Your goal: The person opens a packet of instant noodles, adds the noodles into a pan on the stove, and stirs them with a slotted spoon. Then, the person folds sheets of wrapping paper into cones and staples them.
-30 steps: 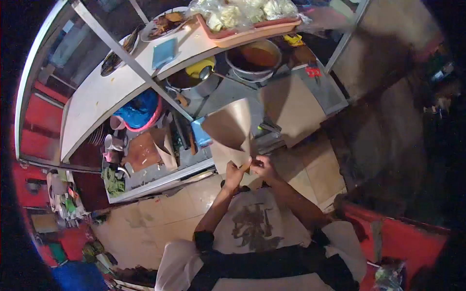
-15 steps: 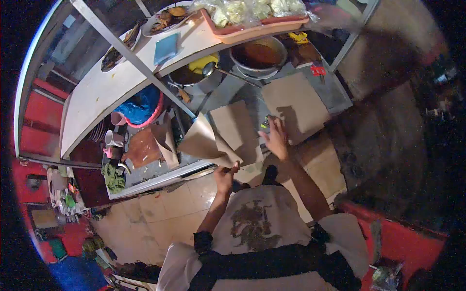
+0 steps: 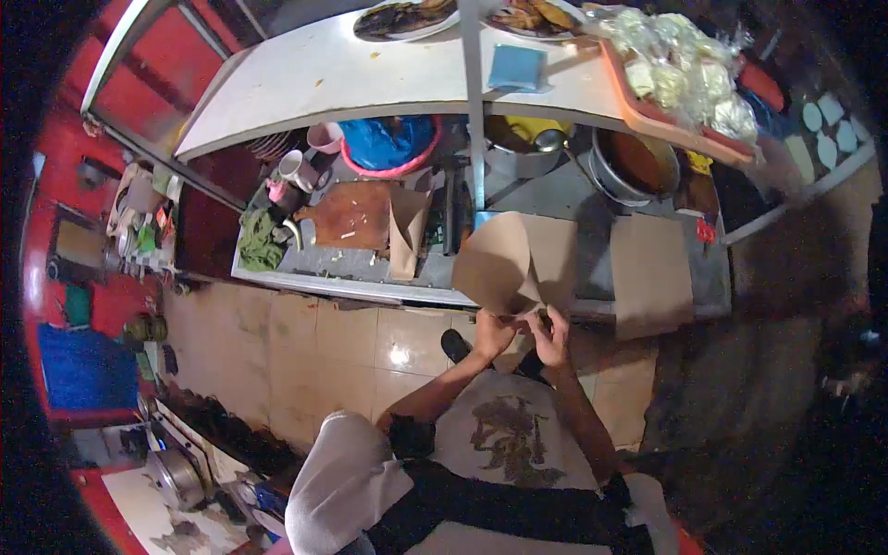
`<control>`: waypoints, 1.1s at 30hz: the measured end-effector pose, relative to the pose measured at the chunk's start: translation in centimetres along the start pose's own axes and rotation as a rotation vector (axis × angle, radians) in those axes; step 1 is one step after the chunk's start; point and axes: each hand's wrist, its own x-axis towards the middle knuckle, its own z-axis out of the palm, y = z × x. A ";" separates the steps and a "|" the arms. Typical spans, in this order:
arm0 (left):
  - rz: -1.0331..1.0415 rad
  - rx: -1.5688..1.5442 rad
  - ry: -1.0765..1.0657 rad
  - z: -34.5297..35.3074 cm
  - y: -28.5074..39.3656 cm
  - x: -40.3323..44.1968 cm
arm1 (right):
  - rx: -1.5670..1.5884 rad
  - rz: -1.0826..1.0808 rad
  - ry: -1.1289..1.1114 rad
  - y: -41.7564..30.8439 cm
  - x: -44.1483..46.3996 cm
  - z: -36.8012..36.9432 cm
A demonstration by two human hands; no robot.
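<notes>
A sheet of brown paper [image 3: 495, 262], rolled into an open cone, stands in front of me at the counter's front edge. My left hand [image 3: 495, 333] is closed on the cone's lower tip. Right beside it, my right hand [image 3: 550, 335] pinches the same tip, fingers bent together. Behind the cone lies a flat brown sheet [image 3: 557, 254]. Farther right, another brown sheet [image 3: 650, 273] hangs slightly over the counter edge. A folded brown paper [image 3: 407, 227] stands to the left, beside a wooden cutting board [image 3: 350, 215].
Two pots [image 3: 523, 159] [image 3: 636, 166] sit at the back of the lower counter, one with a ladle. An orange tray [image 3: 638, 109] of bagged vegetables and plates of fried food [image 3: 407, 18] are on the upper shelf. A blue bag [image 3: 387, 141] fills a pink basket.
My view has swung to the left. My right hand, apart from the paper half a second ago, is back at its tip. The paper has gone from a loose fold to an open cone.
</notes>
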 end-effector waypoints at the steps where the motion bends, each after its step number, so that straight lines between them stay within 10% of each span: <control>1: 0.148 -0.245 0.087 1.3 -3.1 0.2 | -0.080 -0.005 0.003 -0.2 0.0 -0.3; 5: -0.002 -0.207 -0.136 0.9 -6.5 -0.5 | -0.047 0.171 -0.226 -6.6 1.2 -1.3; 8: 0.072 -0.395 0.335 -1.6 -3.6 -0.9 | 0.106 0.052 -0.188 -5.8 3.8 -1.8; 10: 0.005 -0.372 0.614 -5.0 -2.2 -0.6 | -0.582 -0.169 0.096 -2.6 6.3 -3.8; 17: 0.255 0.225 0.496 -14.1 -7.1 7.6 | -0.886 -0.124 0.388 -3.4 5.9 -6.7; 22: 0.501 0.561 0.656 -12.3 -3.1 7.1 | -0.767 -0.622 -0.057 -2.1 1.0 -1.3; 28: -0.399 -0.104 -0.264 -5.4 -7.3 -0.1 | -0.591 -0.624 0.208 -1.5 0.4 0.4; 33: -0.534 -0.845 -0.599 -1.1 -3.4 -1.9 | 0.119 -0.063 0.403 -9.4 -2.2 -2.2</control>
